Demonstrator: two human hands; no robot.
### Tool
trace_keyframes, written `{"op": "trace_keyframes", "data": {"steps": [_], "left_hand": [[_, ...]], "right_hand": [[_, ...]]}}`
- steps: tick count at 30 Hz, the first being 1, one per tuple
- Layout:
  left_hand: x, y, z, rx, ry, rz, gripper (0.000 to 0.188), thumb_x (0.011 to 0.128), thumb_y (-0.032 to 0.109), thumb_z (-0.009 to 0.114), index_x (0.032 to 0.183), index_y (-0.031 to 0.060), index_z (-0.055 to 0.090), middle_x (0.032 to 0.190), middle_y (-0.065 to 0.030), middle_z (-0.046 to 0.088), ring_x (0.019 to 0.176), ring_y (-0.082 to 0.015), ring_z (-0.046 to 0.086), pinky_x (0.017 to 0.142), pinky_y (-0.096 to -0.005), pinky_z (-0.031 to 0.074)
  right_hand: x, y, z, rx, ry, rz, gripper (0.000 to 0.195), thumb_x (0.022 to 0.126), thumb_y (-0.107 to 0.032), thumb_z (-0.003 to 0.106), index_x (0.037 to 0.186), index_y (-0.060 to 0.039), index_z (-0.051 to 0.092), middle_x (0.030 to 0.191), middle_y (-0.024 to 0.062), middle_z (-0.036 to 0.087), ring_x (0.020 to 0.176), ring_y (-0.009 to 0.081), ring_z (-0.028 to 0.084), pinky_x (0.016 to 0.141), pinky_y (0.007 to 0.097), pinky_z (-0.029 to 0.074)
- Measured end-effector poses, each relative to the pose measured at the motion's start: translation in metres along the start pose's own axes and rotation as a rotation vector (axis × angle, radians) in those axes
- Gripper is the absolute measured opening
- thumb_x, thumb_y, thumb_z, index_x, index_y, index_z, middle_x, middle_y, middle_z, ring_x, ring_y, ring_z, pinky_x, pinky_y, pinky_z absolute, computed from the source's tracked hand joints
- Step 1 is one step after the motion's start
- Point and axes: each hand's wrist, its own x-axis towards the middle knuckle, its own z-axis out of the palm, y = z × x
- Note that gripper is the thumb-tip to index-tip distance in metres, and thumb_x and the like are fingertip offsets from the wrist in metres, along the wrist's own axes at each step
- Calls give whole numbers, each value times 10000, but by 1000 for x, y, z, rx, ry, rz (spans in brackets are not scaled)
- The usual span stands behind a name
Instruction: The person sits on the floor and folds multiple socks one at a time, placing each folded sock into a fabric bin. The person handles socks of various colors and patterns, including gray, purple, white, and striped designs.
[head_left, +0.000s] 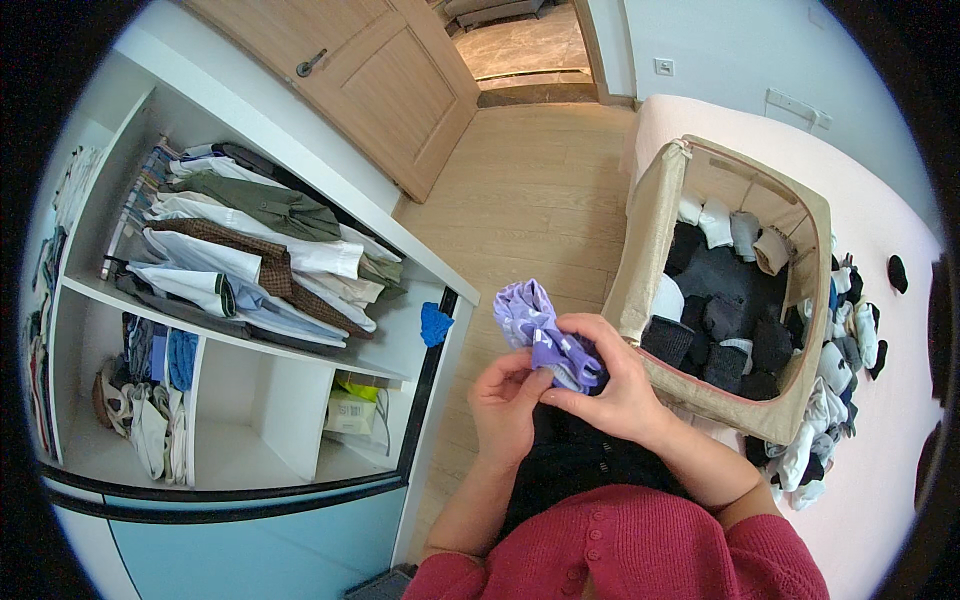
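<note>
A small purple garment (544, 337) with a light print is bunched and partly rolled between both hands, in front of my body. My left hand (510, 397) pinches its lower edge between thumb and fingers. Gripping it from the other side, my right hand (619, 379) has fingers over the top and the thumb below. A greyish-white inner patch shows at the lower edge. To the right of my hands stands a beige fabric storage box (637, 247) with a raised frame, holding several rolled dark socks (667, 341) and some white rolled socks (716, 223).
Loose socks (832, 367) lie heaped on the pink bed sheet (885, 465) beyond the box. At left, an open wardrobe (259, 390) holds hanging shirts (255, 206) and folded clothes. A blue lacy cloth (435, 324) rests at its edge. A wooden door (375, 82) stands ajar.
</note>
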Motion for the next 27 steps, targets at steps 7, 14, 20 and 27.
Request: {"op": "trace_keyframes", "data": {"steps": [7,14,20,27], "left_hand": [[-2,-8,-4,-323,-50,-32,197,768,-63,513,961,-21,516,938,-80,562,871,-134,535,798,-271,418],[-13,-11,-10,-330,-288,-275,189,768,-31,515,953,4,518,930,-55,554,852,-130,525,795,-254,395],[-18,3,-19,-55,-182,-41,145,775,4,526,919,-10,529,899,-57,560,814,-120,521,778,-257,396],[1,21,-4,-315,-50,-156,167,780,99,550,920,22,499,875,-133,592,801,-212,587,749,-332,463]], "right_hand": [[-6,7,0,13,69,-27,388,679,5,605,1048,-2,485,1021,157,514,967,285,514,820,327,413],[-9,28,1,352,432,192,281,717,89,495,989,31,531,914,84,591,840,153,559,764,252,439],[-4,21,-13,1167,383,440,194,768,64,453,930,33,556,876,100,606,773,171,593,728,289,482],[-17,26,-7,1513,-293,635,246,733,-85,599,929,57,560,894,127,608,787,194,598,728,307,473]]}}
